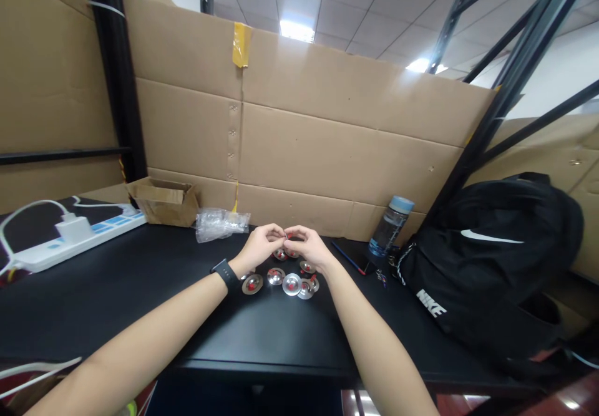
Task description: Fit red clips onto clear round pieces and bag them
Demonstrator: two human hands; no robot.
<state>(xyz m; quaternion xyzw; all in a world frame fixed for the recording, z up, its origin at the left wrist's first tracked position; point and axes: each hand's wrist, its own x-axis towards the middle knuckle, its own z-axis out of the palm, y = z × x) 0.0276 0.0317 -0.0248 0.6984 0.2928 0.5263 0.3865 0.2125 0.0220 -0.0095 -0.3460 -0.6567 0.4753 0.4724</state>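
My left hand (261,244) and my right hand (309,246) meet over the black table, fingers bent and pinched together. A thin silvery edge (287,236) shows between the fingertips, with a bit of red by it; it looks like a finger cymbal seen edge-on, mostly hidden by the fingers. Below and around the hands lie several small round metal finger cymbals with domed middles and red bits, among them one finger cymbal (253,284) under my left wrist and a brighter finger cymbal (292,285) in the middle. A dark watch (226,275) is on my left wrist.
A white power strip (103,232) and an open cardboard box (163,203) stand at the left, with clear plastic wrap (219,224) beside the box. To the right are a pen (349,257), a water bottle (389,227) and a black backpack (491,266). A cardboard wall (327,148) closes the back.
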